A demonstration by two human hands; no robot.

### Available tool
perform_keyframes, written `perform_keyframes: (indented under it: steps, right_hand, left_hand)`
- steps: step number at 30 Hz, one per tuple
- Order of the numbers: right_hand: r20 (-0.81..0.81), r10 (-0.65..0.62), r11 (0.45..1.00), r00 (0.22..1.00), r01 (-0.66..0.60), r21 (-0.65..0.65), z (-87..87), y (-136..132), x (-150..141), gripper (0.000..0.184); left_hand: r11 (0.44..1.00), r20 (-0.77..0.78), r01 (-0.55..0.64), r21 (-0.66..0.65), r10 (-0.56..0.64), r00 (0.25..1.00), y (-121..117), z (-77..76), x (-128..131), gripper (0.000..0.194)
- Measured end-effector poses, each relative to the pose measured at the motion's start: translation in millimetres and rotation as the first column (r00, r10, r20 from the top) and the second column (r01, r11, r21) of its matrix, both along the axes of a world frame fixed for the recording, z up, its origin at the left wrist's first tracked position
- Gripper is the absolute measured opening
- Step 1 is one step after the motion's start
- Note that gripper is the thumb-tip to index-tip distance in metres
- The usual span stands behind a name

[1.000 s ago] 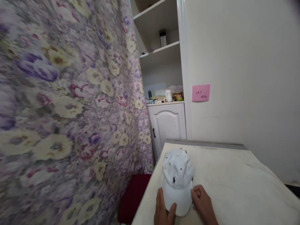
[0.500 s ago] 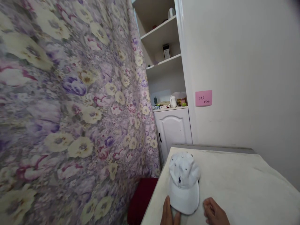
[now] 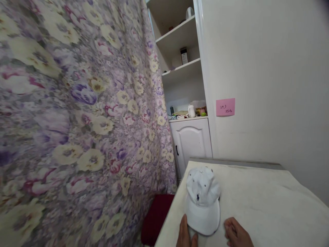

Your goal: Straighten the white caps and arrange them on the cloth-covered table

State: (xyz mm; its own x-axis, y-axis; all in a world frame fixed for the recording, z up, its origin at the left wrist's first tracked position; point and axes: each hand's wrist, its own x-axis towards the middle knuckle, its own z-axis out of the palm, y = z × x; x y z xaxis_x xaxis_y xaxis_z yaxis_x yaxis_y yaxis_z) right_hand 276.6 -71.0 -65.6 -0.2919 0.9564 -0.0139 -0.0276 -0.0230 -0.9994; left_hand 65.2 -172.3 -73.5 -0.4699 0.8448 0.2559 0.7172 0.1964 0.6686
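Note:
A white baseball cap [image 3: 203, 214] with a small dark emblem on its front lies on the cream-covered table [image 3: 259, 195], its brim toward me. At the brim's left front edge is my left hand [image 3: 185, 235], fingers stretched out and thumb apart, with nothing in it. Whether it touches the brim I cannot tell. My right hand [image 3: 238, 235] rests to the right of the brim, apart from the cap. Its fingers are curled in, and nothing shows in them.
A floral curtain [image 3: 89, 130] hangs along the left. Beside the table is a dark red seat [image 3: 158, 218]. Behind stand a white cabinet [image 3: 192, 142] and shelves holding a white jug [image 3: 191, 111] and small items. A pink note [image 3: 225, 107] is stuck on the wall.
The view has shifted very slightly, so everything sits a little differently in the picture. Both hands and the cap keep their places relative to one another.

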Motion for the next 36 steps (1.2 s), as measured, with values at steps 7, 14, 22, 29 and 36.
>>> perform_keyframes:
  steps: [7, 14, 22, 29, 36]
  right_hand:
    - [-0.002, 0.011, 1.0, 1.0, -0.011, -0.021, 0.4, 1.2, 1.2, 0.032]
    - [0.01, 0.001, 1.0, 1.0, -0.001, -0.021, 4.9, 0.3, 2.9, 0.032]
    - [0.004, -0.052, 0.999, 0.999, 0.052, -0.006, 2.1, -5.1, -0.1, 0.033]
    - [0.01, -0.032, 0.999, 0.999, 0.033, -0.003, 3.2, -3.1, 1.6, 0.032]
    - [-0.009, 0.008, 1.0, 1.0, -0.009, -0.012, 2.2, -0.3, 2.6, 0.029]
  left_hand:
    - [0.998, 0.017, -0.014, -0.057, 0.015, 1.0, 2.1, 0.0, 0.2, 0.074]
    - [0.999, 0.014, 0.003, -0.044, -0.002, 1.0, -5.7, 13.0, 5.8, 0.074]
    - [0.999, 0.03, -0.008, -0.04, 0.009, 1.0, -9.9, 22.1, 11.3, 0.074]
    - [1.0, 0.011, 0.011, -0.021, -0.011, 1.0, -9.7, 21.7, 13.9, 0.079]
    - [0.997, 0.022, 0.07, 0.008, -0.071, 0.997, -5.7, 10.8, 5.9, 0.079]
